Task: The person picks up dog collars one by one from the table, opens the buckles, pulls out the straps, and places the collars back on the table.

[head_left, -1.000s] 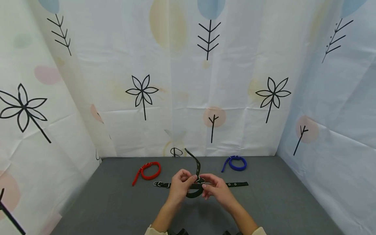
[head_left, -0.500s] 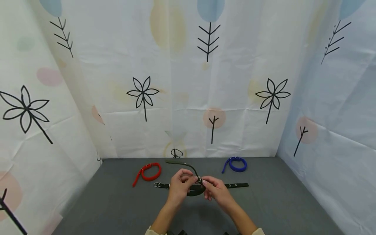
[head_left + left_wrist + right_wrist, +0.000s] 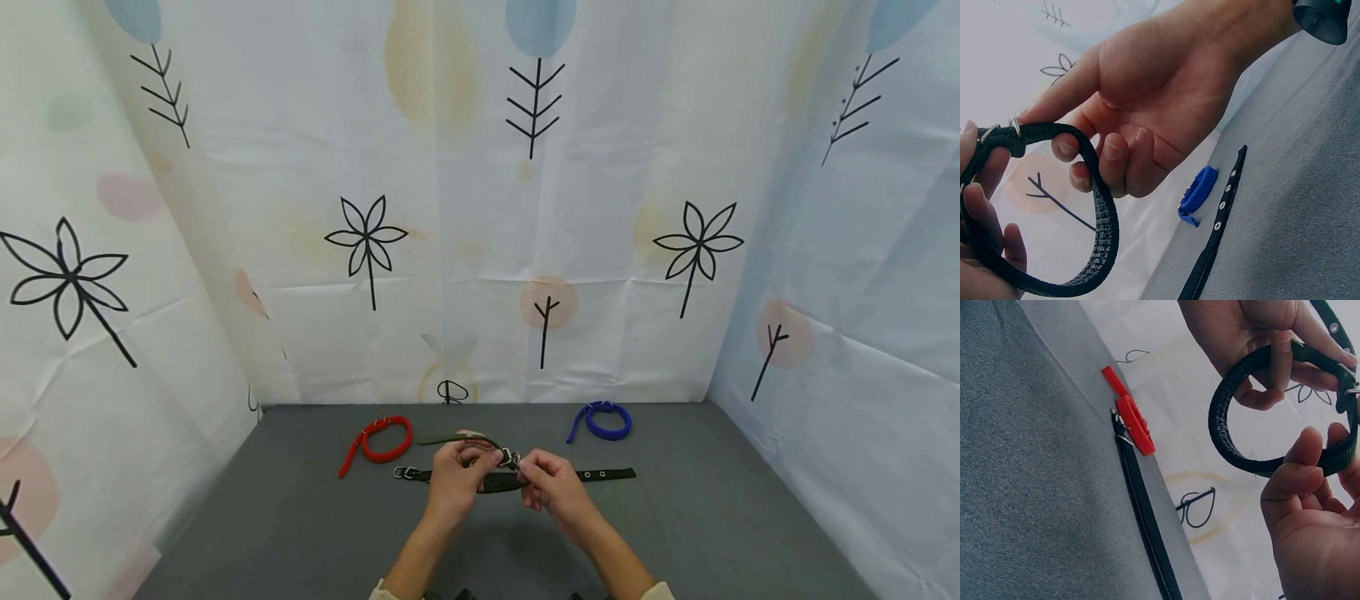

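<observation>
In the head view my left hand (image 3: 453,482) and right hand (image 3: 561,490) hold a dark green collar (image 3: 502,482) between them, above the table. The collar is bent into a loop, its metal buckle (image 3: 511,458) between my fingertips. Its free end passes leftward over the left hand. The left wrist view shows my right thumb and fingers pinching the collar (image 3: 1105,231) beside a metal ring (image 3: 1016,127). In the right wrist view eyelets (image 3: 1334,328) show on the free end near my left hand, while right fingers grip the loop's lower side.
Behind the hands, a black collar (image 3: 611,474) with eyelets lies stretched across the grey table (image 3: 300,533). Farther back are a coiled red collar (image 3: 408,433) at left and a coiled blue collar (image 3: 627,423) at right. Patterned white cloth (image 3: 480,333) walls the table's back and sides.
The collar's free end has swung from standing up to lying leftward over the left hand. The loop has turned and shows flatter. Both hands stay nearly in place.
</observation>
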Demonstrator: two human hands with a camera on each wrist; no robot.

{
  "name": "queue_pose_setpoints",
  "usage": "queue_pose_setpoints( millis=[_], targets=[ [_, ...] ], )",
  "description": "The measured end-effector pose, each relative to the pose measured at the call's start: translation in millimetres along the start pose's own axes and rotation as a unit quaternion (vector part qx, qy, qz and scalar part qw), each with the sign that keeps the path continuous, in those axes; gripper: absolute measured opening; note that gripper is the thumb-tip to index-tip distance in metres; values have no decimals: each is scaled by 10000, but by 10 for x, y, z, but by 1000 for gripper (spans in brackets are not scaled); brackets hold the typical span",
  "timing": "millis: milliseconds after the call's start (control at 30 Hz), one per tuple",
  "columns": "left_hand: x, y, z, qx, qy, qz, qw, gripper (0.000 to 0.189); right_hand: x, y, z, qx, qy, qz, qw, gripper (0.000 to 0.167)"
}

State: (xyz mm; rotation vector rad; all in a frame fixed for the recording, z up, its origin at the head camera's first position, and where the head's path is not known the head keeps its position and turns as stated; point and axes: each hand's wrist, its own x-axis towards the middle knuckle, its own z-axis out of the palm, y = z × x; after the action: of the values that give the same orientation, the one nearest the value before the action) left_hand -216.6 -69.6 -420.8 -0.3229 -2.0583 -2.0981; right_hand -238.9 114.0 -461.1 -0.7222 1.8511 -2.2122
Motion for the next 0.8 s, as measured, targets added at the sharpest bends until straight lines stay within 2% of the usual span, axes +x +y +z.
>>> queue_pose_setpoints(
  millis=[33, 233, 367, 533, 800],
  targets=[
    [-14, 45, 2, -1, -12, 57, 10000, 11, -1, 3, -1, 29, -22, -37, 10000, 37],
    [-9, 47, 8, -1, -52, 384, 9993, 8, 10, 32, -5, 82, -61, -203, 9997, 35],
    [-20, 52, 9, -145, 37, 354, 9993, 8, 16, 46, -11, 88, 10, -239, 9997, 37],
    [-38, 63, 8, -442, 69, 265, 9986, 19, 0, 55, -17, 163, 138, -296, 9993, 38],
    [-60, 82, -1, -249, -57, 208, 9995, 15, 12, 81, 28, 372, 436, -201, 9982, 40]
  ],
)
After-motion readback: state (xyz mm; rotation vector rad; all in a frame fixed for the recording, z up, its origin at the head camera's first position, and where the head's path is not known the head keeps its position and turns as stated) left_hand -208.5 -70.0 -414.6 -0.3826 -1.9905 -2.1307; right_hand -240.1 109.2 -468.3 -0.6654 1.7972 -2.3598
